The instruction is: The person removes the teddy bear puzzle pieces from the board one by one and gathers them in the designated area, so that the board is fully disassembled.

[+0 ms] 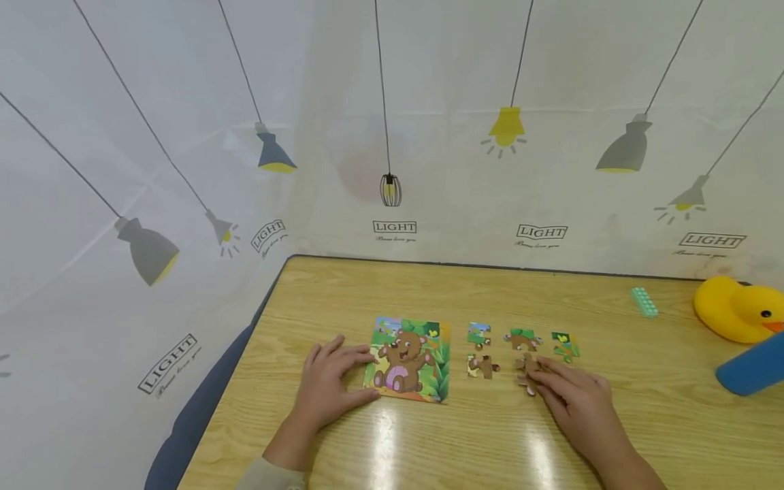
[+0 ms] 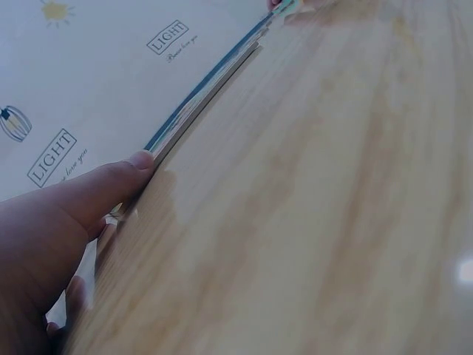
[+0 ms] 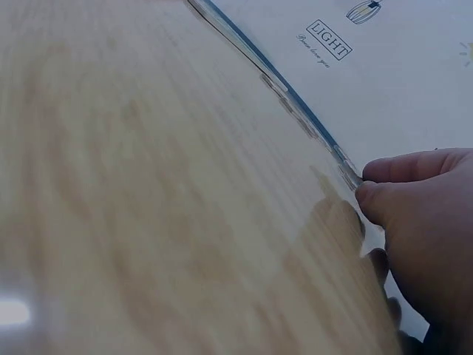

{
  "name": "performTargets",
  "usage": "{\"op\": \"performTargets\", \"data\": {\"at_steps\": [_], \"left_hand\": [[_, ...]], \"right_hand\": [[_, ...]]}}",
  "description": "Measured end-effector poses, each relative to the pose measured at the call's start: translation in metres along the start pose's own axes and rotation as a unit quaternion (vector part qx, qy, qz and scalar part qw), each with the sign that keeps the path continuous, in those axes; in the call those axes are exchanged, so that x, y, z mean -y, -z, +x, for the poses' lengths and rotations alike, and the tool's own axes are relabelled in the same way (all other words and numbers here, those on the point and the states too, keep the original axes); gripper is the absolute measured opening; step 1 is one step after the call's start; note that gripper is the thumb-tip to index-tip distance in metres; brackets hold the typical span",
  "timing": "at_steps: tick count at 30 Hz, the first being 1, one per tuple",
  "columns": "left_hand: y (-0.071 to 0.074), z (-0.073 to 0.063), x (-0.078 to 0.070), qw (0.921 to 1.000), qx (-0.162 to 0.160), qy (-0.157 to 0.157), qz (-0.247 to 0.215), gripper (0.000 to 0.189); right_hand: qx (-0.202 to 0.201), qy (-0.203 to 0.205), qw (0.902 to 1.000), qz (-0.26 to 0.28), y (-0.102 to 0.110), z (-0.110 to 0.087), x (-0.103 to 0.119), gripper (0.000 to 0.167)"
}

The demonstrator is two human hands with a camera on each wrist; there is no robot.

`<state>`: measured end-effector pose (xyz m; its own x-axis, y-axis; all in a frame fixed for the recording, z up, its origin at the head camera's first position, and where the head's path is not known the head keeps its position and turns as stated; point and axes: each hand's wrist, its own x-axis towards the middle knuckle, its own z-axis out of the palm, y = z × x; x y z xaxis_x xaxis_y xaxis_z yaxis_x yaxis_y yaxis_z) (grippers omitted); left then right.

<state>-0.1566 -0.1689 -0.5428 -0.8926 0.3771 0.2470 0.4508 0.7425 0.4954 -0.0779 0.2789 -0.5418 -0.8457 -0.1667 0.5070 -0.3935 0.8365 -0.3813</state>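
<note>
A square picture board of a brown bear lies flat on the table. My left hand rests at its left side, with the fingers spread and the thumb and index finger touching its edge. In the left wrist view the thumb is against the board's edge. To the right, my right hand pinches a brown jigsaw piece between thumb and fingertips, low over the table. Around it lie a sky-coloured piece, a brown-and-green piece, a leafy piece and another brown piece.
A mint toy brick lies toward the back right of the wooden table. Farther right sit a yellow rubber duck and a blue cylinder. A white sheet printed with lamps hangs behind the table.
</note>
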Motion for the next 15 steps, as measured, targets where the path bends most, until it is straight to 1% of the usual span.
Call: {"op": "performTargets", "data": {"at_steps": [6, 15], "left_hand": [[-0.0001, 0.0004, -0.0001, 1.0, 0.002, -0.001, -0.003, 0.06], [0.0016, 0.0014, -0.0008, 0.9999, 0.013, 0.008, -0.001, 0.059]], "right_hand": [[-0.002, -0.005, 1.0, -0.006, -0.0011, -0.0001, -0.0006, 0.037], [0.015, -0.015, 0.9997, -0.013, -0.0008, 0.0017, 0.0005, 0.033]]}}
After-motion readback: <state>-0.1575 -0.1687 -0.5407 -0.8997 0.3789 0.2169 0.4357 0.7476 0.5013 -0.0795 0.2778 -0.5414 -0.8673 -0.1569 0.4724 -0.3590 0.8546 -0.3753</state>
